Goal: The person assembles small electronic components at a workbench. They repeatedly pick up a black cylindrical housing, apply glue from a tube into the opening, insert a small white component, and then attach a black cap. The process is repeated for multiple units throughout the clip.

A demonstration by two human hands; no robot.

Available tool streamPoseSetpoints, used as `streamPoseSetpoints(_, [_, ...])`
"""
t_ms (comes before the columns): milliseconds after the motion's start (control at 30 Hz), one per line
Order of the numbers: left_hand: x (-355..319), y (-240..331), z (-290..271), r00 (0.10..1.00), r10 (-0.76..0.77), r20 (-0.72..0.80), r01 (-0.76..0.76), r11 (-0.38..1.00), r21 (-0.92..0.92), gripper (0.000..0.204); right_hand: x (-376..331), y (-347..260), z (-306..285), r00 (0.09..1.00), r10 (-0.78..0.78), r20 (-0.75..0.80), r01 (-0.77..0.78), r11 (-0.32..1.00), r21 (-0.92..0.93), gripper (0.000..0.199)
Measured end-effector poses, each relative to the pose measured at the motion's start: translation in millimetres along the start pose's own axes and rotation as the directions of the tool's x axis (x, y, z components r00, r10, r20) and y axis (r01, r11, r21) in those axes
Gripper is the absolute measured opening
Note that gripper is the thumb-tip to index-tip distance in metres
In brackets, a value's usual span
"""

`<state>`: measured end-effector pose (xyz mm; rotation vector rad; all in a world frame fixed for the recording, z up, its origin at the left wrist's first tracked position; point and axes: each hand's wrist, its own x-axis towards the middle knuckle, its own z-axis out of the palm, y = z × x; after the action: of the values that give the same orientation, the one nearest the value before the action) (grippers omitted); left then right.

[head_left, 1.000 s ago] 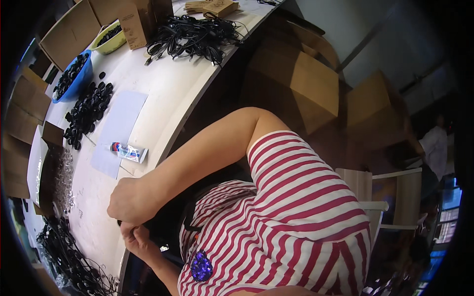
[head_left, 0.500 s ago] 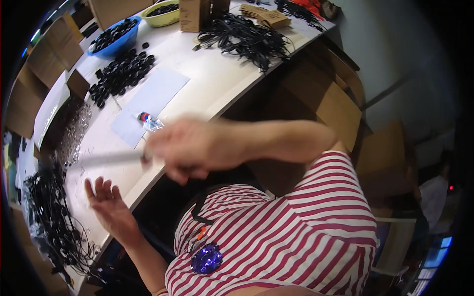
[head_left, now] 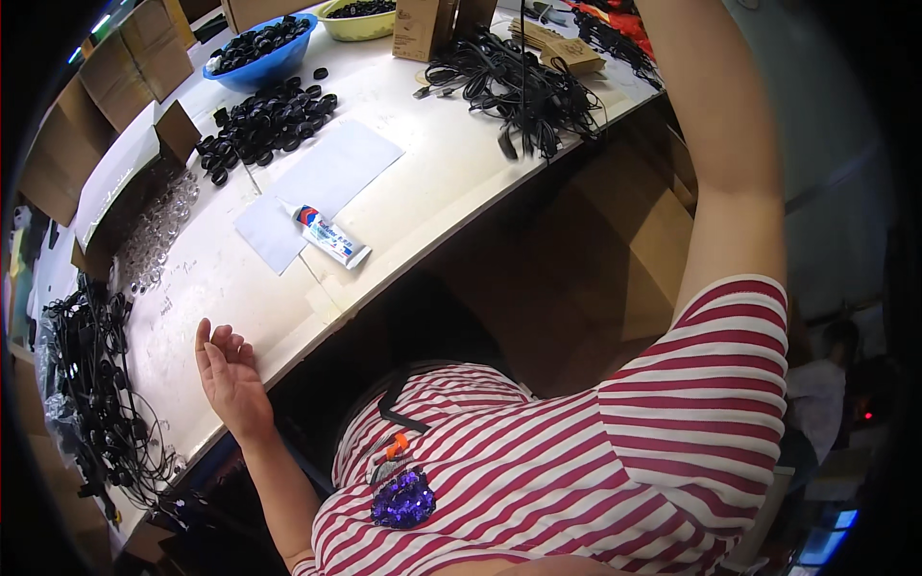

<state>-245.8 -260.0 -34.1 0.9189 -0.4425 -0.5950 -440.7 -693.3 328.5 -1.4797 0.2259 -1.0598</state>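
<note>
My left hand is over the table's front edge at the left, palm up. Its fingers are loosely apart, with nothing in them. The right forearm reaches up past the top edge of the picture, and the hand itself is out of sight. From the top edge a thin black cable hangs straight down over a heap of coiled black cables at the far right. Midway along the table a white, blue and red tube lies partly on sheets of white paper.
Black round caps are heaped at the back, near a blue bowl and a yellow bowl of black pieces. Clear small parts spread beside a cardboard box. More black cables crowd the left end.
My right hand has gone from mid-table, where it was blurred, up and out of view. The black hanging cable now shows at the far right. My left hand has shifted slightly to the right.
</note>
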Motion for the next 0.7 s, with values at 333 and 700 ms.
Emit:
streamPoseSetpoints(333, [-2.8,2.0,-8.1,0.999,0.005,0.036,-0.004,1.0,-0.021,0.033,-77.2,202.8,-93.9,0.929,-0.37,0.02,0.042,0.051,-0.998,0.031])
streamPoseSetpoints(700, [-0.9,-2.6,-7.1,0.995,-0.006,0.104,0.002,0.999,0.034,0.033,-142.0,265.9,-58.3,0.983,0.104,-0.153,-0.063,-0.588,-0.806,0.044])
